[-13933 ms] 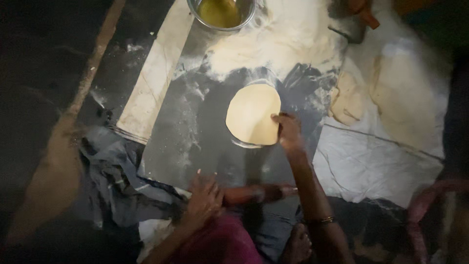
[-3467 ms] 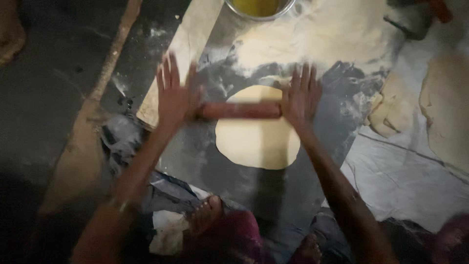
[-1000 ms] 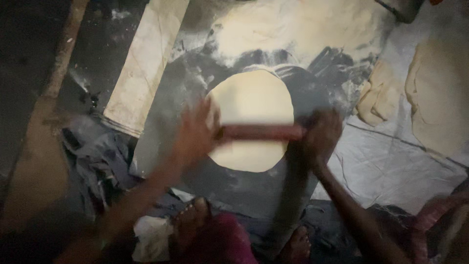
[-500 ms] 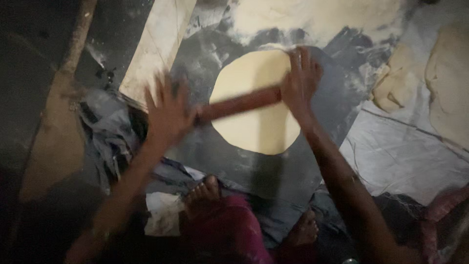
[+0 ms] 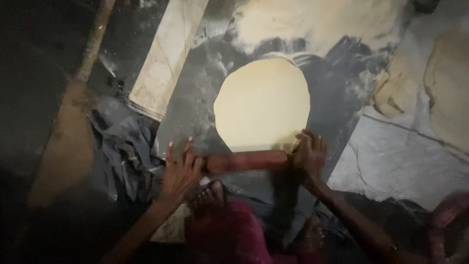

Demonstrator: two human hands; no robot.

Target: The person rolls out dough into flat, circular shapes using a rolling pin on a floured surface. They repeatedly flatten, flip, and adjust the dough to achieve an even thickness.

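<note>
Looks like a floor-level home kitchen: flour dusted over a dark slab surface, a wooden rolling pin on a round flatbread, finished rounds stacked on a cloth, toes nearby.

I note a heap of loose flour at the far end of the dark slab. A pale plank lies along its left edge, crumpled grey cloth below that, finished flatbreads off its right side.
</note>
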